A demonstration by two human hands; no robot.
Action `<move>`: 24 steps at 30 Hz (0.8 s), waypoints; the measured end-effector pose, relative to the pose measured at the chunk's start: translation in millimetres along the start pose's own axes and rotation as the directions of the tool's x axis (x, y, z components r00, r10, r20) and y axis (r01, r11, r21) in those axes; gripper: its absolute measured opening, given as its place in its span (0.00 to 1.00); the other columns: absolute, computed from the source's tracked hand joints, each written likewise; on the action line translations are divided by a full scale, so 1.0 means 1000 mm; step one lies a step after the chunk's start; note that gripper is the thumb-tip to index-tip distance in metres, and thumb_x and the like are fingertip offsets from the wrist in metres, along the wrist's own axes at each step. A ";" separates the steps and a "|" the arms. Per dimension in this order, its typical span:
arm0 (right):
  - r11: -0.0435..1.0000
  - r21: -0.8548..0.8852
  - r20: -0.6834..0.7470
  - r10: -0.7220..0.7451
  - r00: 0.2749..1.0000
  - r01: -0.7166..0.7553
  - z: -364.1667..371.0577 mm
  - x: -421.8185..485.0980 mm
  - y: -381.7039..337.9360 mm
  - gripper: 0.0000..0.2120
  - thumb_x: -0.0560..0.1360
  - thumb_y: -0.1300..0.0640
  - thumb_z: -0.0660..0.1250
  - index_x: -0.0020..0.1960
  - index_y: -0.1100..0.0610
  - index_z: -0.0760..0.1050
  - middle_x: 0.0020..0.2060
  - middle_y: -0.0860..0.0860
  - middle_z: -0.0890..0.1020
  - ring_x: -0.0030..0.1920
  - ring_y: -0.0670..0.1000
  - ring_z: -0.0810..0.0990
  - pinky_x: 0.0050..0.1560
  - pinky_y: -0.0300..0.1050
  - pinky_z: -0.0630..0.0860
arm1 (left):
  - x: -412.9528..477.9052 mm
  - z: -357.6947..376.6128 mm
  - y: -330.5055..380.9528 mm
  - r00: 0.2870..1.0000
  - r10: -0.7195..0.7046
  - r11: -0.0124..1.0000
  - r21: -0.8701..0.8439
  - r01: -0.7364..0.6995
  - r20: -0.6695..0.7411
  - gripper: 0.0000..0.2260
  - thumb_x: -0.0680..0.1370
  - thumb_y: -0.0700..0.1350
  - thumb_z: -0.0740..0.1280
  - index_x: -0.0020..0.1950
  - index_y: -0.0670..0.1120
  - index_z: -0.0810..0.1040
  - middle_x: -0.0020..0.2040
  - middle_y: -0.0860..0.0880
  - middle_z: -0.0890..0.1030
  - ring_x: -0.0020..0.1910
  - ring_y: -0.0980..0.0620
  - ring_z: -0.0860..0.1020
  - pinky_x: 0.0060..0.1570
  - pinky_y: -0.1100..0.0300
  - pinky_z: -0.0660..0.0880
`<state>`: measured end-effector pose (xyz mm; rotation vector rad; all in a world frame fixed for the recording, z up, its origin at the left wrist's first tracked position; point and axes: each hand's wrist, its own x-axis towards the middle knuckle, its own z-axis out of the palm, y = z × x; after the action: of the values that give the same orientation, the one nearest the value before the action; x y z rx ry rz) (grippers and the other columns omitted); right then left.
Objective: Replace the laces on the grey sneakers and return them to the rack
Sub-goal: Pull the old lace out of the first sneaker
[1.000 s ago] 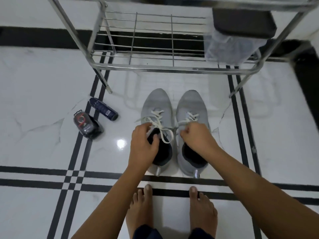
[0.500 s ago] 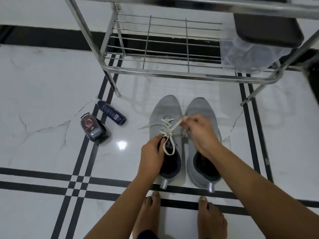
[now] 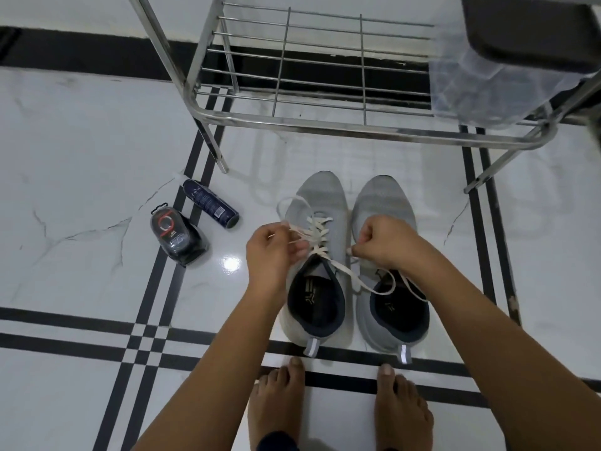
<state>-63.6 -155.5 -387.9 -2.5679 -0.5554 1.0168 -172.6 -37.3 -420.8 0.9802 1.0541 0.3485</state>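
White lace (image 3: 318,234) on the left grey sneaker (image 3: 320,196), both ends pinched, shoe on the floor (image 3: 81,157) just near of the rack (image 3: 325,123).
Head view: left hand (image 3: 273,252) pinches left end, right hand (image 3: 382,242) the right; shoe axis runs near-far, toe toward rack, hands flank it evenly.

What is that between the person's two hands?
In the head view, the white lace of one grey sneaker, gripped by the left hand and right hand.
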 end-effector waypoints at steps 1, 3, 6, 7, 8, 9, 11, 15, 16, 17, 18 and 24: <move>0.999 0.021 -0.002 -0.047 0.999 0.047 0.002 0.000 -0.001 0.04 0.72 0.60 0.69 0.42 0.61 0.78 0.34 0.52 0.78 0.36 0.49 0.76 0.33 0.39 0.70 | 0.001 0.000 0.001 0.997 -0.077 0.991 -0.112 0.075 -0.018 0.08 0.81 0.43 0.60 0.44 0.41 0.73 0.41 0.42 0.79 0.39 0.47 0.80 0.44 0.57 0.79; 0.987 0.128 0.020 -0.104 0.994 0.101 0.010 -0.001 -0.004 0.04 0.73 0.61 0.69 0.47 0.58 0.81 0.37 0.47 0.80 0.41 0.46 0.77 0.41 0.38 0.72 | 0.001 -0.001 -0.003 0.996 -0.086 0.996 0.032 0.087 -0.010 0.11 0.80 0.46 0.61 0.41 0.41 0.74 0.40 0.44 0.78 0.40 0.48 0.77 0.43 0.58 0.75; 0.973 0.180 0.008 -0.146 0.989 0.142 0.021 0.000 -0.004 0.07 0.73 0.59 0.69 0.50 0.55 0.83 0.44 0.50 0.83 0.46 0.45 0.77 0.48 0.36 0.69 | -0.007 -0.006 -0.010 0.983 0.053 0.805 0.575 -0.148 0.178 0.05 0.76 0.46 0.68 0.47 0.45 0.81 0.43 0.51 0.81 0.45 0.52 0.79 0.46 0.64 0.72; 0.973 0.175 -0.004 -0.153 0.988 0.152 0.025 0.000 -0.004 0.08 0.73 0.58 0.69 0.51 0.55 0.83 0.46 0.51 0.84 0.46 0.45 0.77 0.47 0.34 0.68 | -0.007 -0.007 -0.010 0.969 0.085 0.700 0.678 -0.225 0.233 0.07 0.75 0.45 0.69 0.50 0.45 0.81 0.44 0.52 0.81 0.45 0.54 0.78 0.46 0.66 0.71; 0.971 0.175 -0.021 -0.160 0.987 0.161 0.028 0.000 -0.003 0.08 0.73 0.58 0.69 0.52 0.56 0.83 0.47 0.51 0.84 0.46 0.44 0.77 0.44 0.32 0.67 | -0.007 -0.006 -0.010 0.954 0.118 0.605 0.742 -0.288 0.275 0.08 0.74 0.43 0.69 0.52 0.44 0.81 0.45 0.52 0.80 0.45 0.55 0.77 0.44 0.69 0.69; 0.970 0.178 -0.035 -0.164 0.986 0.167 0.030 0.000 -0.004 0.09 0.73 0.58 0.70 0.52 0.56 0.82 0.48 0.52 0.84 0.45 0.44 0.76 0.41 0.31 0.67 | -0.008 -0.005 -0.010 0.940 0.157 0.525 0.781 -0.339 0.302 0.08 0.74 0.42 0.69 0.51 0.43 0.81 0.44 0.50 0.80 0.43 0.55 0.75 0.40 0.70 0.66; 0.967 0.180 -0.066 -0.170 0.983 0.179 0.033 -0.001 -0.005 0.09 0.72 0.57 0.71 0.51 0.57 0.82 0.47 0.52 0.84 0.43 0.44 0.77 0.40 0.32 0.68 | -0.011 -0.002 -0.011 0.914 0.248 0.434 0.806 -0.401 0.321 0.05 0.73 0.42 0.69 0.48 0.44 0.78 0.42 0.50 0.79 0.40 0.55 0.74 0.33 0.68 0.64; 0.962 0.186 -0.105 -0.184 0.977 0.201 0.038 -0.001 -0.009 0.06 0.71 0.60 0.70 0.48 0.57 0.81 0.40 0.50 0.81 0.40 0.45 0.77 0.39 0.32 0.70 | -0.008 -0.005 -0.020 0.942 0.256 0.655 0.677 -0.335 0.219 0.05 0.71 0.41 0.71 0.41 0.47 0.75 0.37 0.53 0.78 0.37 0.56 0.75 0.36 0.75 0.68; 0.958 0.199 -0.109 -0.189 0.976 0.208 0.039 -0.001 -0.009 0.05 0.71 0.60 0.70 0.47 0.57 0.81 0.38 0.49 0.80 0.38 0.45 0.76 0.35 0.29 0.69 | -0.007 -0.006 -0.019 0.963 0.193 0.748 0.607 -0.268 0.187 0.05 0.71 0.41 0.71 0.40 0.47 0.76 0.36 0.53 0.78 0.37 0.56 0.76 0.37 0.75 0.70; 0.954 0.211 -0.115 -0.192 0.975 0.213 0.039 -0.001 -0.009 0.04 0.71 0.60 0.71 0.46 0.57 0.80 0.36 0.48 0.79 0.35 0.44 0.75 0.33 0.26 0.68 | -0.006 -0.006 -0.019 0.977 0.125 0.826 0.527 -0.199 0.173 0.06 0.71 0.40 0.71 0.40 0.48 0.76 0.35 0.52 0.77 0.36 0.56 0.76 0.39 0.70 0.73; 0.950 0.225 -0.117 -0.191 0.974 0.214 0.040 0.000 -0.009 0.04 0.71 0.60 0.71 0.45 0.57 0.80 0.34 0.47 0.78 0.33 0.42 0.75 0.33 0.25 0.68 | -0.005 -0.007 -0.019 0.983 0.069 0.873 0.467 -0.142 0.170 0.06 0.71 0.39 0.71 0.39 0.49 0.77 0.35 0.51 0.77 0.36 0.55 0.76 0.39 0.66 0.74; 0.896 0.408 -0.082 -0.154 0.985 0.174 0.042 -0.001 -0.004 0.01 0.73 0.62 0.68 0.43 0.58 0.78 0.30 0.45 0.75 0.25 0.37 0.73 0.27 0.26 0.66 | -0.003 -0.012 -0.018 0.975 0.011 0.927 0.363 -0.094 0.224 0.07 0.72 0.37 0.71 0.38 0.47 0.77 0.36 0.50 0.78 0.35 0.56 0.77 0.35 0.69 0.73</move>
<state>-94.5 -145.7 -414.5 -2.1259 -0.4745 0.8998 -187.8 -43.3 -435.0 1.3572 0.9092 0.0785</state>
